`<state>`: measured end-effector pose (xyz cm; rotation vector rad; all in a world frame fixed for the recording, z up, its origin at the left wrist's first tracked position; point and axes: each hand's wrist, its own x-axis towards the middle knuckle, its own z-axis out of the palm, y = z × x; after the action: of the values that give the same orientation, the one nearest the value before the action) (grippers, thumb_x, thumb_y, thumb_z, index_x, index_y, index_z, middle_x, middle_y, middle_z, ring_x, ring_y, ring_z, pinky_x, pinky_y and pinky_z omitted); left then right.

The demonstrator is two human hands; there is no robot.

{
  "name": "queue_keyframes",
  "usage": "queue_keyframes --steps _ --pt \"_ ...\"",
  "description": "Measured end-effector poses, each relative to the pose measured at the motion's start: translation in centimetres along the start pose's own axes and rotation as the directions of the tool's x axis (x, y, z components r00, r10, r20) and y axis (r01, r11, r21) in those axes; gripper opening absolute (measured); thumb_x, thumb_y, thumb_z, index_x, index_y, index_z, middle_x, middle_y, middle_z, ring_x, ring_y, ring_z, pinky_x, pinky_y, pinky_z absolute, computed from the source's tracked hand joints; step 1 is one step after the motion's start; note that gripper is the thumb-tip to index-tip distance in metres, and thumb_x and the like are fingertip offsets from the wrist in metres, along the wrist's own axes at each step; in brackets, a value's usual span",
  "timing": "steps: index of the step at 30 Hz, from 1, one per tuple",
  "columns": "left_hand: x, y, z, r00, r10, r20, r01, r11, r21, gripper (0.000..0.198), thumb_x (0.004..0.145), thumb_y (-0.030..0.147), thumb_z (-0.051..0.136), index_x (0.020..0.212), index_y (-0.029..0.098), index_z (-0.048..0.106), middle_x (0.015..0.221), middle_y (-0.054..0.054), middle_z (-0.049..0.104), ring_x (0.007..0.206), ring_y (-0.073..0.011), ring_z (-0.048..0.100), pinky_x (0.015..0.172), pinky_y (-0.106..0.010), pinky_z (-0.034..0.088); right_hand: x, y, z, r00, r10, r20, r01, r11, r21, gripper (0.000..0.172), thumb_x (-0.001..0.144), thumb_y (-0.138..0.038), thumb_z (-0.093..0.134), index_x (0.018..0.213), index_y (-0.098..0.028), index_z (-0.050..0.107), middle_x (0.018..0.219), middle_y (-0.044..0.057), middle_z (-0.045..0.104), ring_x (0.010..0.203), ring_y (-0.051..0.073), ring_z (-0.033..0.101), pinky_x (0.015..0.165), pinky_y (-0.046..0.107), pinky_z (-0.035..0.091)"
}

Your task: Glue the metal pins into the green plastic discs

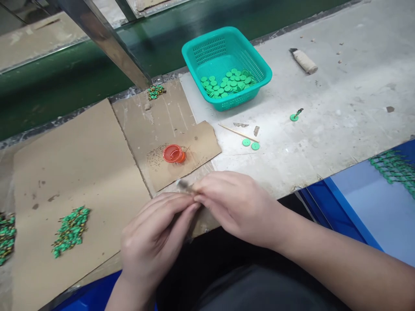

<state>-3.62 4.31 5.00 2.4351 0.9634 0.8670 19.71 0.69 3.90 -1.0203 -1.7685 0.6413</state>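
downward head view over worktable (343, 93)

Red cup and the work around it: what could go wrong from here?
1. The red cup sits on cardboard just beyond the left hand and right hand; a forward nudge might tip it.
2. The blurred piece at the fingers is close to the table's near edge, so a slip could drop it off.
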Motion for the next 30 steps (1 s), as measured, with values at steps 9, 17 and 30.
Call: queue_keyframes --steps 9,17,30 --pt "-0.26 -0.42 0.12 0.997 -0.077 0.009 0.077 0.995 -0.059 0.021 0.109 0.016 0.083 0.123 0.032 0.085 0.116 0.003 0.09 0.102 -0.0167 0.086 0.102 -0.033 0.068 -0.34 -0.43 -1.04 0.984 0.141 -0.112 -0.138 0.99 0.033 0.019 0.117 -0.02 0.064 0.099 -0.024 0.063 0.091 0.001 0.073 0.085 0.018 0.073 0.08 0.029 0.06" --pt "0.25 0.05 0.16 0.999 -0.04 -0.011 0.039 0.997 -0.062 0.019 0.109 0.016 0.083 0.12 0.032 0.086 0.11 0.004 0.09 0.098 -0.0154 0.086 0.098 -0.029 0.069 -0.45 0.02 -0.53 0.998 0.009 -0.062 -0.007 1.0 0.027 0.02 0.12 -0.017 0.064 0.101 -0.023 0.064 0.1 0.004 0.079 0.092 0.018 0.076 0.086 0.03 0.063" --pt "0.38 0.03 0.23 1.0 -0.02 -0.014 0.019 0.998 -0.057 0.021 0.108 0.012 0.081 0.118 0.031 0.084 0.109 0.004 0.09 0.097 -0.0156 0.086 0.1 -0.031 0.07 -0.15 0.0 -0.05 0.999 -0.039 -0.036 0.039 0.999 -0.012 0.022 0.121 -0.014 0.058 0.102 -0.025 0.061 0.097 0.003 0.076 0.091 0.019 0.074 0.086 0.031 0.063"
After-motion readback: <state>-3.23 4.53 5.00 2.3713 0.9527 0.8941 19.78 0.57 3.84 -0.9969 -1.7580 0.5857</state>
